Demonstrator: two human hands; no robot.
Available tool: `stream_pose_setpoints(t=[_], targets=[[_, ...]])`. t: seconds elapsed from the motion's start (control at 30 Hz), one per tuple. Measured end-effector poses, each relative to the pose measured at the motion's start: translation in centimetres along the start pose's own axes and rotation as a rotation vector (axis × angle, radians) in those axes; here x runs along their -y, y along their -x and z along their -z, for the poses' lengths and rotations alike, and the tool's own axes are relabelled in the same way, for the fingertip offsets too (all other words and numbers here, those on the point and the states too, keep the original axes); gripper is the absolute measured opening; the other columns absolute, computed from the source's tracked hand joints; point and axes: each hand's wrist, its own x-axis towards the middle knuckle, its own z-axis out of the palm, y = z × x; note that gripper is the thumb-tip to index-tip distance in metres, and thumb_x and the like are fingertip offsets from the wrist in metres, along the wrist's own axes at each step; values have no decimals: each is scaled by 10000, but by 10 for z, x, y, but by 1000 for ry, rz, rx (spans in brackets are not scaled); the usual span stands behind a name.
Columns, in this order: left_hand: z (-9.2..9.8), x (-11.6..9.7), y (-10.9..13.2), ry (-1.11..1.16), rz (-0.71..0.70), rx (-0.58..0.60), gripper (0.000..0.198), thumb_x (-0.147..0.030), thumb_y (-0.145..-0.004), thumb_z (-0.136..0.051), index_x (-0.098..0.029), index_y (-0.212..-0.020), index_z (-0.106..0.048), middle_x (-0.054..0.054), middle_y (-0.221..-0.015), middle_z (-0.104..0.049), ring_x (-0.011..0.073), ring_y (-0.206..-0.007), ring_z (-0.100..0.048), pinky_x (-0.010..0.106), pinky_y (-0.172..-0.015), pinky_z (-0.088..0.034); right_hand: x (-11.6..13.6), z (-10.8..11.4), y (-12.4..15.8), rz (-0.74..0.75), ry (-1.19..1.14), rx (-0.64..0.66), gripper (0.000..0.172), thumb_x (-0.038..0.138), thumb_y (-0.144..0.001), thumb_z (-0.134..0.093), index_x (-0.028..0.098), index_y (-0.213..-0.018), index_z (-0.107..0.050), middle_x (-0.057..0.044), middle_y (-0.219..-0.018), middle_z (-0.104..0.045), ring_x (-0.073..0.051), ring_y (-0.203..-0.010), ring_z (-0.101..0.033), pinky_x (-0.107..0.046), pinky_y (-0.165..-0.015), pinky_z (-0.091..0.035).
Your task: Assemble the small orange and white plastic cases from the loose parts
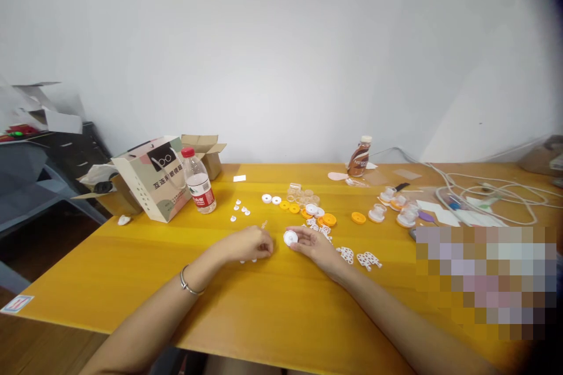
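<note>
My right hand [313,246] grips a white round plastic disc [290,238] by its edge, its face turned towards me. Left of it, my left hand [253,243] hovers low over the table with curled fingers; whatever they hold, if anything, is hidden. Small white pieces [248,261] lie just under that hand, partly covered. Beyond it are several small white knobbed caps [237,208]. White lattice-shaped pieces [346,255] lie close to my right forearm. Yellow rings [289,207], white rings [266,198] and clear cylinders [303,194] are grouped behind my hands.
A red-capped water bottle [200,184], a paper bag [153,181] and a cardboard box [206,152] stand at the left. A brown drink bottle [359,156] stands at the back. Assembled clear-and-orange pieces [407,214] and white cables [475,187] lie on the right.
</note>
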Motion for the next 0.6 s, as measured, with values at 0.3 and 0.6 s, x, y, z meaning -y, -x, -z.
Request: stream_pose_setpoints(t=[0.3,0.6], targets=[[-19,-14,-15,211,156,-463,142,-235,-777,-507,-167,-773,-631,6,-758,-640,112,-717,-568,209,-710,-413,-2,-10,5,12,7,84,373,272,-617,-661,202,-976,-592,-48,-951,-637,-184,-855,-594,-355,-840,-422],[-28,-8,-20,267,210,-475,122,-249,-744,-555,-159,-729,-634,25,-772,-576,130,-768,-534,243,-751,-401,1,-12,8,36,19,131,343,281,-632,-652,191,-955,-583,-30,-881,-626,-157,-802,-584,-320,-794,-434]])
